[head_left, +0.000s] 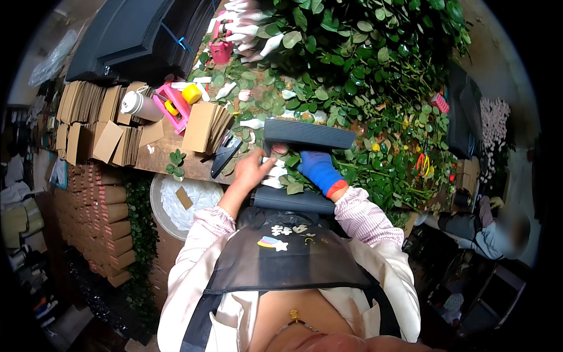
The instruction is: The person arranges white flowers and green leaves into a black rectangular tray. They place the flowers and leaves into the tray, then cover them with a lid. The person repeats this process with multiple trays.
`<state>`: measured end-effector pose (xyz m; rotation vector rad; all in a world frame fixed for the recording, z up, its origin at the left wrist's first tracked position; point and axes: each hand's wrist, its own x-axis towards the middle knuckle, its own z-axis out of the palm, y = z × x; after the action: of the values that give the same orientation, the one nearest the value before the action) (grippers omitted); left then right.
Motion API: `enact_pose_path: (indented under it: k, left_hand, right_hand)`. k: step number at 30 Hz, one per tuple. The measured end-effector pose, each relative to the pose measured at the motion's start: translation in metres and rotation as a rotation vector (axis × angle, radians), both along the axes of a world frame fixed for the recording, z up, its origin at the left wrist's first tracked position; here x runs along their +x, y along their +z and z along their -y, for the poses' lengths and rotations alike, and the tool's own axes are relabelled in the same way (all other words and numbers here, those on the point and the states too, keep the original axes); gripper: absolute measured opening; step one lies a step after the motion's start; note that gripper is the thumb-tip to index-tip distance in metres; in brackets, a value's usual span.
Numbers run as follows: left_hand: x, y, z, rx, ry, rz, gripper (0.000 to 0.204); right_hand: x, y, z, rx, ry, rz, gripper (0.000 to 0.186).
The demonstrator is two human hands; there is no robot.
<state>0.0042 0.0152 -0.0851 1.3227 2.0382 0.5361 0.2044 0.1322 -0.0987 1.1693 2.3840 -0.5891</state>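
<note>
Near the table's front edge, a dark corrugated sheet (308, 134) stands folded up behind a row of roses, its lower flap (293, 200) lying toward my body. My bare left hand (251, 170) is at the left end of the row, fingers bent against a rose in white netting (273, 171). My right hand (318, 171), in a blue glove, lies over the leafy stems just in front of the upright part of the sheet. Its fingertips are hard to make out among the leaves. A black stapler (226, 156) rests left of my left hand.
Cardboard pieces (203, 130), a pink tape dispenser (173, 109) and a whitish bottle (141, 106) stand to the left. A large leafy pile (375, 53) covers the back and right. Below the table edge is a round tub (157, 202). Another person (489, 233) is far right.
</note>
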Motion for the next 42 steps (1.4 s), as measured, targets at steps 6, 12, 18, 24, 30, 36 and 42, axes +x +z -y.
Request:
enact_pose_path:
  k: [6, 12, 18, 24, 30, 36, 42]
  left_hand:
    - [0.014, -0.043, 0.013, 0.464, 0.342, 0.165, 0.019]
    - [-0.037, -0.018, 0.019, -0.008, 0.261, 0.198, 0.039]
    - [0.0, -0.024, 0.028, -0.12, -0.038, 0.233, 0.039]
    - [0.01, -0.027, 0.033, 0.307, 0.117, 0.056, 0.025]
    - [0.014, -0.023, 0.031, 0.347, 0.463, 0.431, 0.016]
    - [-0.039, -0.017, 0.039, 0.205, 0.396, 0.366, 0.021]
    - [-0.013, -0.032, 0.047, -0.107, -0.113, 0.487, 0.039]
  right_hand:
    - [-0.007, -0.012, 0.005, 0.047, -0.068, 0.084, 0.04]
    - [0.003, 0.012, 0.009, 0.088, 0.031, -0.13, 0.051]
    - [-0.008, -0.005, 0.016, 0.012, -0.038, 0.087, 0.041]
    - [-0.006, -0.008, 0.017, 0.065, -0.027, 0.052, 0.038]
    - [-0.007, 0.0, 0.016, 0.051, -0.029, 0.072, 0.042]
    - [0.007, 0.045, 0.015, 0.07, 0.003, -0.037, 0.051]
    - [-0.019, 0.09, 0.036, -0.158, 0.117, -0.147, 0.039]
